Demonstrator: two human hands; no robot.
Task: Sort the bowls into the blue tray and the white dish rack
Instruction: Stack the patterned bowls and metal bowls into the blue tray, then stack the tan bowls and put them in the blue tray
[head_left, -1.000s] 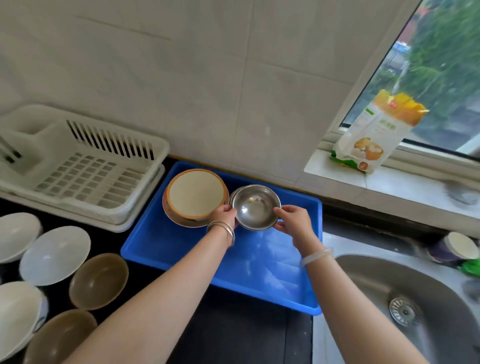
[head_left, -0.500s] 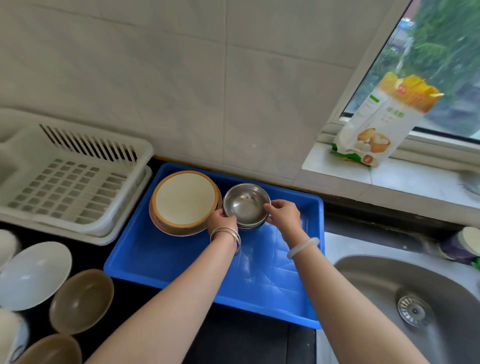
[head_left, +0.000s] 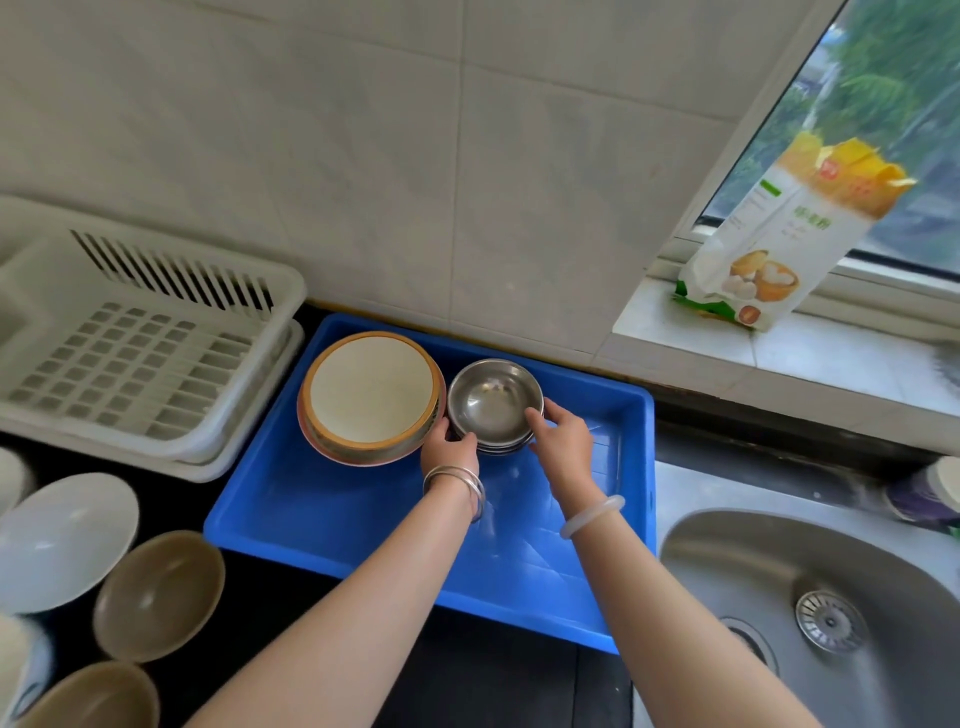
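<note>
Both hands on steel bowl (head_left: 493, 402) (in tray (head_left: 322, 514))

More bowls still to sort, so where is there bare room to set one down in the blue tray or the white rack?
The blue tray is bare along its near half, in front of the plate stack and steel bowls, and at its right end. The white dish rack shows nothing in it. The tray's far left is crowded, with the left hand and right hand at the steel bowls.

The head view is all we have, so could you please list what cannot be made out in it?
- Steel bowl stack: count unclear, the top bowl covers the rest.
- Dish rack: left end cut off by the frame.
- Bowls at lower left: several cropped by the frame edge.
- Bag text: too small.
</note>
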